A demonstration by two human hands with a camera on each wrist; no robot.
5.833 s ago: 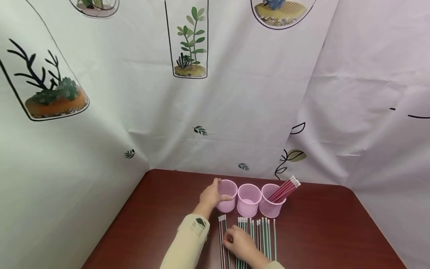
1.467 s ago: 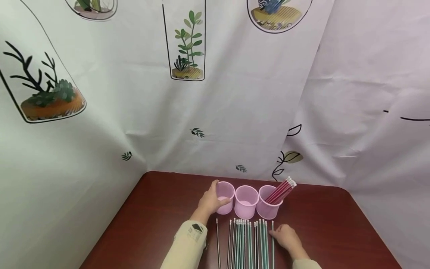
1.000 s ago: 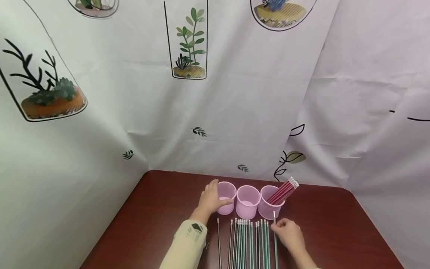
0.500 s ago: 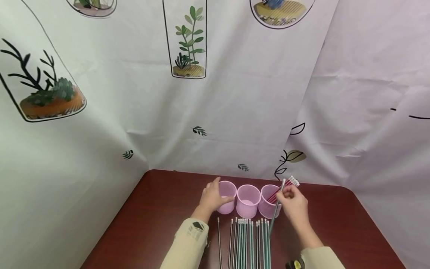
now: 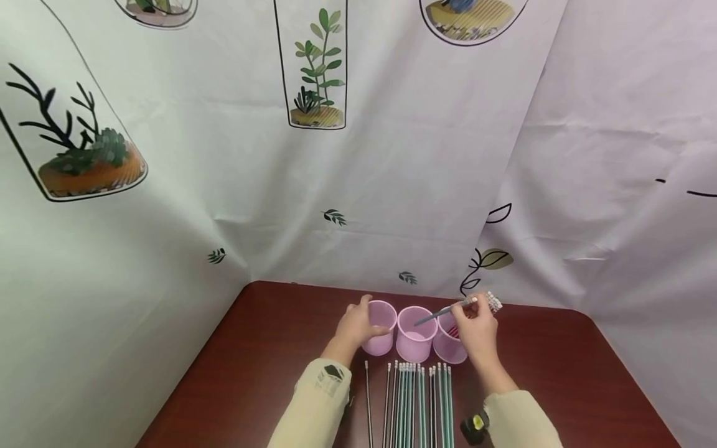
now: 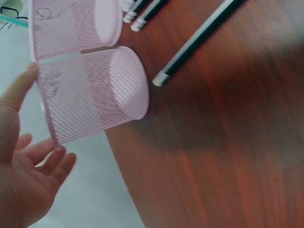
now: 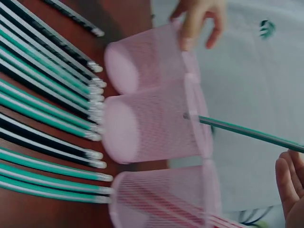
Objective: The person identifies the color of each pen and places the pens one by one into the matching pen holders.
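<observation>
My left hand (image 5: 353, 326) holds the leftmost pink mesh pencil cup (image 6: 90, 95) by its rim, thumb on one side and fingers on the other. In my right hand (image 5: 478, 336) a green-and-silver striped pencil (image 7: 251, 135) is pinched near its white eraser end. It slants down to the left, its far end inside the mouth of the middle pink cup (image 5: 413, 354). The right-hand pink cup (image 5: 448, 353) holds a bundle of red-striped pencils (image 7: 161, 204), partly hidden by my right hand in the head view. The three cups stand side by side.
Several green and black striped pencils (image 5: 450, 404) lie in a row before the cups, erasers toward them. One black pencil (image 5: 368, 404) lies apart at the left. A printed white cloth (image 5: 392, 186) hangs behind the dark red table (image 5: 269, 348).
My right hand has lifted the rightmost green pencil off the table and brought it up and left, tilting it into the middle cup. My left hand stays at the left cup; earlier, loose pencils were spread in a row.
</observation>
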